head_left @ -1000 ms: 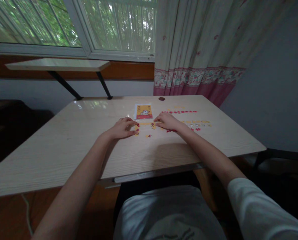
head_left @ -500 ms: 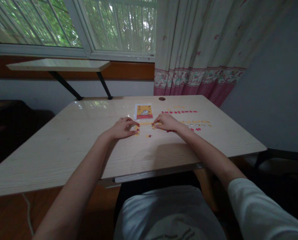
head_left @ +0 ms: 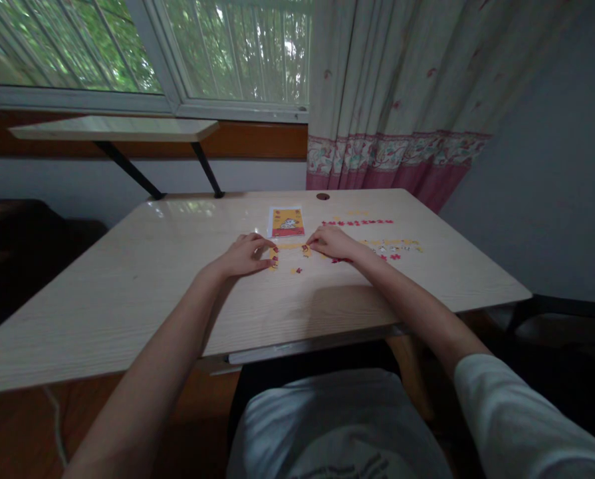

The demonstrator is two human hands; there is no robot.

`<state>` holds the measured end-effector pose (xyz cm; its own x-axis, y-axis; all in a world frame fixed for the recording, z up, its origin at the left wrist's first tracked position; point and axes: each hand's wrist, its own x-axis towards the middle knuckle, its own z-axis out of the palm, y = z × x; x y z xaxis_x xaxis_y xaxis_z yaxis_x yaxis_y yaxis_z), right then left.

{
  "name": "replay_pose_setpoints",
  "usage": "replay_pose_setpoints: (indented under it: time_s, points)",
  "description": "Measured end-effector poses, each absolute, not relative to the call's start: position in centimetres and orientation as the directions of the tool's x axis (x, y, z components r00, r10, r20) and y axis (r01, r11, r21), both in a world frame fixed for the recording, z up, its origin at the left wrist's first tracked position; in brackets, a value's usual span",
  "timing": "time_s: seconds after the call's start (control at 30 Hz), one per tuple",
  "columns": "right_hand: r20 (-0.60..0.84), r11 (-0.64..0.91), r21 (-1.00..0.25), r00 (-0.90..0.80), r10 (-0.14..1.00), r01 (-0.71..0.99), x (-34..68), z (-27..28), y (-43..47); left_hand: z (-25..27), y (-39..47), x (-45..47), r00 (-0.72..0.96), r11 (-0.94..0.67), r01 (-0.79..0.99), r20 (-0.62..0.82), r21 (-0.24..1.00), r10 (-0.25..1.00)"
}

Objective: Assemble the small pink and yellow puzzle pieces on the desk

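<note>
Yellow and red jigsaw pieces form a partial frame [head_left: 291,247] on the desk, with a left side, a top edge and a bit of the right side. My left hand [head_left: 244,255] rests at the left side, thumb and forefinger apart and touching the pieces there. At the top right corner, the fingertips of my right hand [head_left: 330,241] are closed on a jigsaw piece [head_left: 306,249], partly covered by them. A loose pair of small pieces [head_left: 296,271] lies below the frame. Just behind stands the picture card [head_left: 287,223], showing a white animal on yellow and red.
A row of red pieces [head_left: 359,223] lies at the back right, with faint yellow ones behind it. More mixed pieces [head_left: 394,249] lie beyond my right wrist. A raised shelf [head_left: 122,129] stands at the back left of the desk [head_left: 177,306]. A curtain [head_left: 397,100] hangs behind.
My right thumb has drawn in towards the forefinger at the top right corner piece. My left hand stays at the left side. The view has shifted very slightly.
</note>
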<state>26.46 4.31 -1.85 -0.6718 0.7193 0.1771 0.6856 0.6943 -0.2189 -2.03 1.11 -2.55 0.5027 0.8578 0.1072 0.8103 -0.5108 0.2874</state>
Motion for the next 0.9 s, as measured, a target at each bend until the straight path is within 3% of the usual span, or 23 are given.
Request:
replay_pose_setpoints:
  time_s: [0.3, 0.9]
  points:
    - [0.203, 0.611, -0.212, -0.577, 0.791, 0.763, 25.6, -1.8, 3.3, -2.0, 0.9, -1.7, 0.488, -0.489, 0.823, 0.080, 0.290, 0.869]
    - [0.211, 0.582, -0.226, -0.544, 0.812, 0.781, 25.4, -2.5, 3.5, -2.7, 1.4, -2.0, 0.509, -0.524, 0.800, 0.130, 0.293, 0.851]
